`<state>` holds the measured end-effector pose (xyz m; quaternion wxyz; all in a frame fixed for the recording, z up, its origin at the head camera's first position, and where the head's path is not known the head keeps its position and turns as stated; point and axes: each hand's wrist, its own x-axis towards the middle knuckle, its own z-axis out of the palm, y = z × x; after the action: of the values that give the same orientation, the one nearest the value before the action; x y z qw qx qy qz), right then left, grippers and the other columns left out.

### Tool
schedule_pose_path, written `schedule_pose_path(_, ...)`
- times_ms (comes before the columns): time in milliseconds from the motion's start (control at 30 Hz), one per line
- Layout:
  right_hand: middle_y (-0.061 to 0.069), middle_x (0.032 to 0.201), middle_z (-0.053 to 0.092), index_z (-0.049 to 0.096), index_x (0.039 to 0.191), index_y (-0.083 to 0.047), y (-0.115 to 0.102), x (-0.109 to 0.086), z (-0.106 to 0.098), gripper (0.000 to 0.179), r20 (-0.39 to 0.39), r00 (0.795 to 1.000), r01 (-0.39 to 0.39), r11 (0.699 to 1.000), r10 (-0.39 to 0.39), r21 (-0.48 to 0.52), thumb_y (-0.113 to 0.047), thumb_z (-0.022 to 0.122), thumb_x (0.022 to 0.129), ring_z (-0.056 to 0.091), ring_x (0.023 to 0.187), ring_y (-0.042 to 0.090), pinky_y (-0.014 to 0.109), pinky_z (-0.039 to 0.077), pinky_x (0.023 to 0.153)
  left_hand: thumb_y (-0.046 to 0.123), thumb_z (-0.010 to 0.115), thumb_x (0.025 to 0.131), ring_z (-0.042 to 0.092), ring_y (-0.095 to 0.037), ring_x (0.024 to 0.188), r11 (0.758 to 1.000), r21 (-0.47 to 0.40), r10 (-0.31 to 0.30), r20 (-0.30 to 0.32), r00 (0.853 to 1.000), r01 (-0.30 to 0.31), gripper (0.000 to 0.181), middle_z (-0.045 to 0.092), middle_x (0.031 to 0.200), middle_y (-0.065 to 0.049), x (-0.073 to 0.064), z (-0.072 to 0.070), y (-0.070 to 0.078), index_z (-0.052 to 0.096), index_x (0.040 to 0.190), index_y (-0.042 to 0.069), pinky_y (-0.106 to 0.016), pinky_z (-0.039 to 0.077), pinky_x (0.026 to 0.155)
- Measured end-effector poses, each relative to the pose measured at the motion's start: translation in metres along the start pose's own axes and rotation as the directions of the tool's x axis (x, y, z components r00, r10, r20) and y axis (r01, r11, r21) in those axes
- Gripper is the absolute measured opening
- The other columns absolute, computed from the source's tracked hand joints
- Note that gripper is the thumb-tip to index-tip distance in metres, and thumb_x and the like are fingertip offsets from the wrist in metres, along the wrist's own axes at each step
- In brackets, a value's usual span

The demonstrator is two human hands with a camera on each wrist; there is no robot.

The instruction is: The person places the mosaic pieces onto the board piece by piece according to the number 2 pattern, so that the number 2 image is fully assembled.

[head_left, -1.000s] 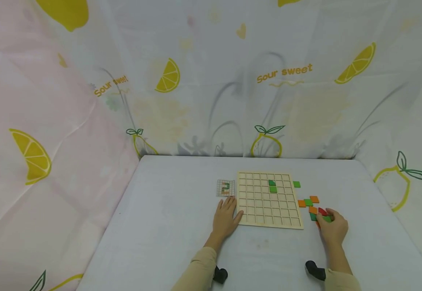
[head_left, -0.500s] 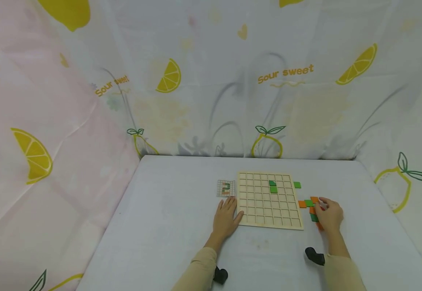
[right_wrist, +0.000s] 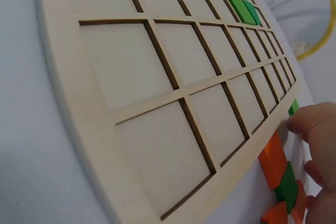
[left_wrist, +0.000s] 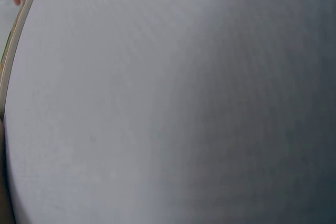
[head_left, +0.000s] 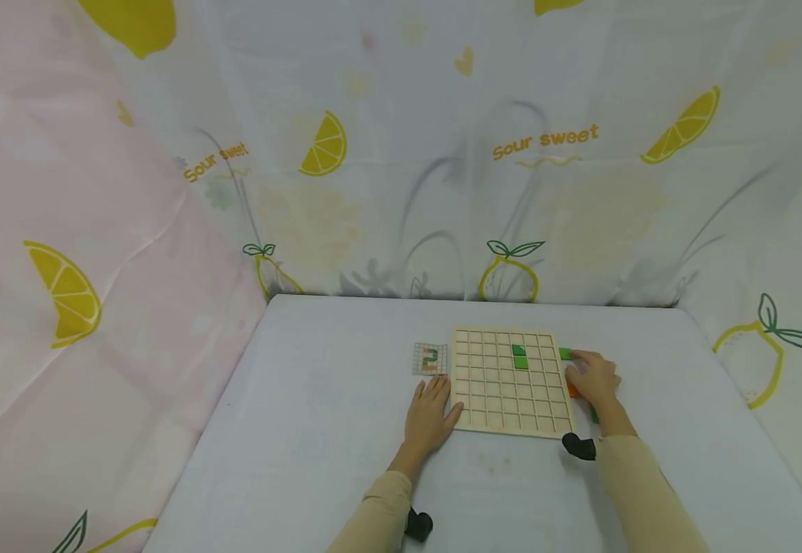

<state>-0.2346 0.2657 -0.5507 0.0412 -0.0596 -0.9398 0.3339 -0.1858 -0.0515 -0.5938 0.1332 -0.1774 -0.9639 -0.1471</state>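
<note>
My left hand (head_left: 427, 415) lies flat with its fingers spread, thumb on the left edge of a wooden grid board (head_left: 484, 395) and fingertips just below a small pattern card (head_left: 430, 359). On the board sit a dark green piece with a curved side (head_left: 518, 350) and a light green square tile (head_left: 521, 363) below it. My right hand (head_left: 596, 380) is off the board's right side, index finger at the edge of a loose green tile (head_left: 565, 353), thumb apart from it. In the right wrist view a fingertip (right_wrist: 300, 120) is right at that tile.
Orange tiles (right_wrist: 273, 158) and a green tile (right_wrist: 286, 186) lie beside the board, partly hidden under my right hand in the head view. A printed cloth wall (head_left: 401, 192) stands behind the white table (head_left: 318, 399). Black wrist mounts (head_left: 579, 447) are below both hands.
My right hand has moved up and left, from the loose tiles at the lower right to the green tile by the board's upper right edge. My left hand has stayed put.
</note>
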Motion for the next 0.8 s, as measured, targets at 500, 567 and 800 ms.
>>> schedule_pose_path(500,0.033,0.126,0.044,0.047,0.128,0.006,-0.001,0.024,-0.01,0.043,0.244,0.969,-0.026,0.995,0.048,-0.096,-0.014,0.052,0.09,0.04,0.115,0.054,0.071,0.03,0.088,0.043,0.046,0.096,0.042,-0.022,0.132,1.0,-0.022,-0.009,0.012,1.0,0.01,0.055,0.05,0.138,-0.008,-0.001,0.0,0.0,0.052,0.132,0.003,-0.041,0.027,0.113)
schedule_pose_path(567,0.032,0.122,0.048,0.047,0.126,0.01,0.0,0.022,-0.011,0.042,0.237,0.971,-0.029,0.998,0.04,-0.051,-0.011,0.053,0.09,0.044,0.113,0.051,0.069,0.032,0.089,0.042,0.047,0.096,0.043,-0.023,0.131,1.0,-0.028,-0.004,-0.002,1.0,0.004,0.054,0.051,0.138,-0.009,-0.001,0.0,0.001,0.053,0.132,0.002,-0.042,0.028,0.113)
schedule_pose_path(800,0.037,0.11,0.051,0.044,0.118,0.02,0.005,0.017,-0.01,0.038,0.186,0.982,0.017,0.999,-0.023,0.032,-0.005,0.052,0.091,0.051,0.101,0.048,0.056,0.045,0.085,0.04,0.049,0.095,0.044,-0.023,0.131,0.999,-0.048,-0.008,-0.015,1.0,0.007,0.052,0.052,0.137,-0.009,0.0,-0.002,0.002,0.053,0.131,0.002,-0.042,0.028,0.113)
